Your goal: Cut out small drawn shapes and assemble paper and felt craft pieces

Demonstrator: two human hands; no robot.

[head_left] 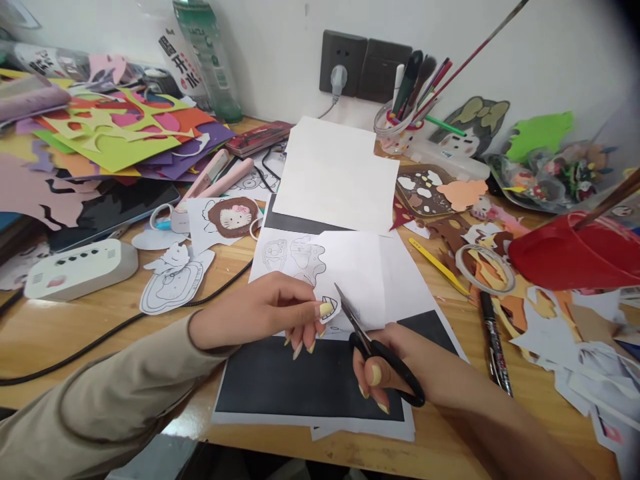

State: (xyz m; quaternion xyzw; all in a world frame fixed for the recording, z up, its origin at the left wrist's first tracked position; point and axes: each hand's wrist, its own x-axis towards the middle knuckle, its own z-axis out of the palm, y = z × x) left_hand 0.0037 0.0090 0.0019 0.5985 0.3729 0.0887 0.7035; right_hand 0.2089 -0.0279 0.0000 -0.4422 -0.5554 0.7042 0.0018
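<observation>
My left hand (287, 310) pinches a small paper cutout (329, 311) with a black outline drawn on it between thumb and fingertips. In my right hand (395, 360) is a pair of scissors (403, 375) with black handles, fingers through the loops. Its blades point up and left, close to the cutout's right side; whether they touch it I cannot tell. Beneath both hands lies a white sheet with line drawings (313, 257), partly covered by my left fingers. Under that is a black panel on white paper (280, 383).
A blank white sheet (335, 170) lies farther back. Coloured paper scraps (135, 137) pile up at left, beside a white box (83, 270). To the right are a yellow craft knife (437, 265), a tape roll (485, 269), a black marker (495, 347) and a red cup (575, 257). A black cable (125, 327) crosses the left side.
</observation>
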